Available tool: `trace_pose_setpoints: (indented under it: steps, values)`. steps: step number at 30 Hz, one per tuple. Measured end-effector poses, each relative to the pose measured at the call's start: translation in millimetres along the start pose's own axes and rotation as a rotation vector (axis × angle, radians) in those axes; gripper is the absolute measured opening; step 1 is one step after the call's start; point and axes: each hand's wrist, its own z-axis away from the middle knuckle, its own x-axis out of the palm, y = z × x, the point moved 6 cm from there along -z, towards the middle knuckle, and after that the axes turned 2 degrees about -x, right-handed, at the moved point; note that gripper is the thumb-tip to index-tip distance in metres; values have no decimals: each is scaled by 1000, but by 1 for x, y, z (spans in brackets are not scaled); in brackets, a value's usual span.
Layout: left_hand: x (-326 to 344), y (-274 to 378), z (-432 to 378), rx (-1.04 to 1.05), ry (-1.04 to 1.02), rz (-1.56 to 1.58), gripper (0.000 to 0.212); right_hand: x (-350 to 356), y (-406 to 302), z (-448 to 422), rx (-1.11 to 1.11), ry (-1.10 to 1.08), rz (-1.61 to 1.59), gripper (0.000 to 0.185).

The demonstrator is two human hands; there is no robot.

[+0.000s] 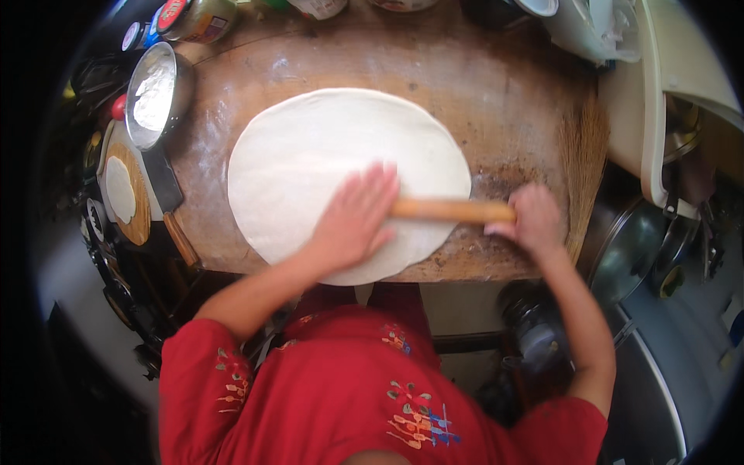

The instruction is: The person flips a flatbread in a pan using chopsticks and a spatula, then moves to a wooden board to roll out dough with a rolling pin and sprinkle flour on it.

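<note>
A large, thin round of dough [325,145] lies spread on the wooden board, its near edge hanging slightly over the board's front. Across its right side runs a wooden rolling pin [447,210], slightly blurred. My right hand [535,218] grips the pin's right end, beyond the dough's edge. My left hand [360,215] is flat over the middle of the dough, fingers extended, at the pin's left end. That end is hidden by the hand, so whether the palm presses on the pin or only on the dough is unclear.
The floury wooden board [505,116] has a straw brush [583,168] at its right edge. At left are a metal bowl of flour [154,96], a cleaver [163,180] and a flat dough piece [120,189] on a small wooden board. Jars [197,20] line the back.
</note>
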Motion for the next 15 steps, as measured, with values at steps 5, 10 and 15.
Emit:
trace_pose_setpoints:
  steps: [5,10,15]
  values:
    - [-74,-60,-127,-158,494,-83,63,-23,43,-80,142,124,43,56]
    - [-46,-36,-61,-41,83,-148,64,-8,-24,-11,307,48,-89,47]
    - [-26,-33,13,154,-155,-129,65,19,-162,55,583,218,-245,46]
